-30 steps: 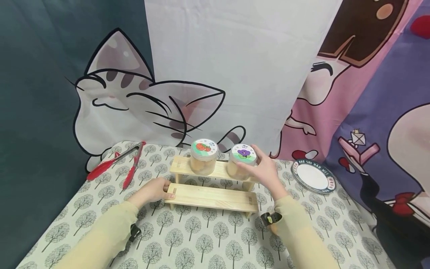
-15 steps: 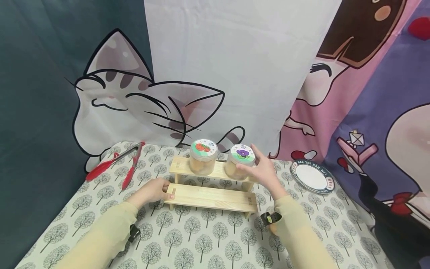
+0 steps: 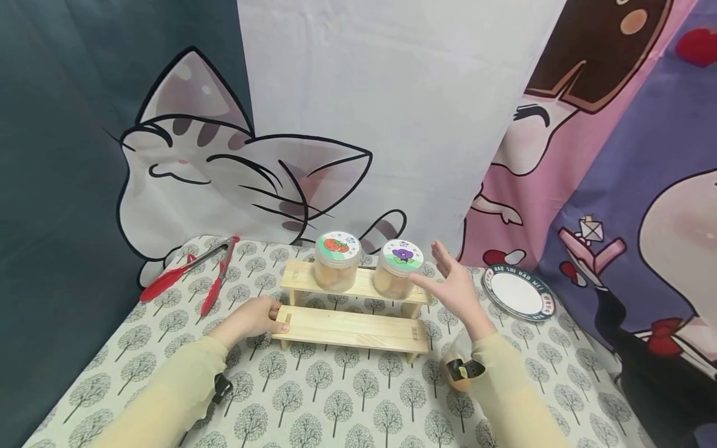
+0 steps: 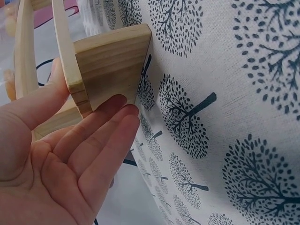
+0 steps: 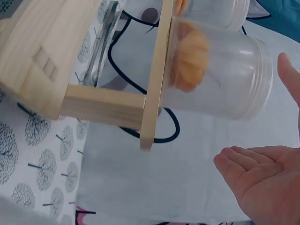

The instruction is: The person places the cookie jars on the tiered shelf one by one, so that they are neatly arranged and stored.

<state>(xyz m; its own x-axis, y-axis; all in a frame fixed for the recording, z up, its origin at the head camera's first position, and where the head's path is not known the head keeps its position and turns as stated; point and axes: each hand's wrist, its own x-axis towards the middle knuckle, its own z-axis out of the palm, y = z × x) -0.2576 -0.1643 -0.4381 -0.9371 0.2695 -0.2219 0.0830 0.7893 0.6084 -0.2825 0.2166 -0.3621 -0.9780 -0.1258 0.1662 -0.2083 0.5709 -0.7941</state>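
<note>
A two-tier wooden step rack [image 3: 353,328] stands on the cloth. On its upper step are two clear jars: one with a tomato picture on its lid [image 3: 337,264], the other with a purple vegetable picture [image 3: 395,274]. My left hand [image 3: 254,318] grips the left end of the lower step; in the left wrist view, its thumb lies along the board [image 4: 112,65] and its fingers reach the end panel. To the right of the purple-lid jar, my right hand [image 3: 456,289] is spread and holds nothing. In the right wrist view, an orange piece [image 5: 190,58] shows inside the clear jar [image 5: 229,75].
Red-tipped tongs [image 3: 193,270] lie spread at the back left. A round plate with a dark patterned rim [image 3: 546,305] is at the back right. Beneath my right wrist, a clear container with something orange [image 3: 458,378] is partly hidden. Printed curtains hang behind.
My right hand has let go of the purple-lid jar and moved a little to the right, its fingers now spread. The left hand keeps its grip on the rack.
</note>
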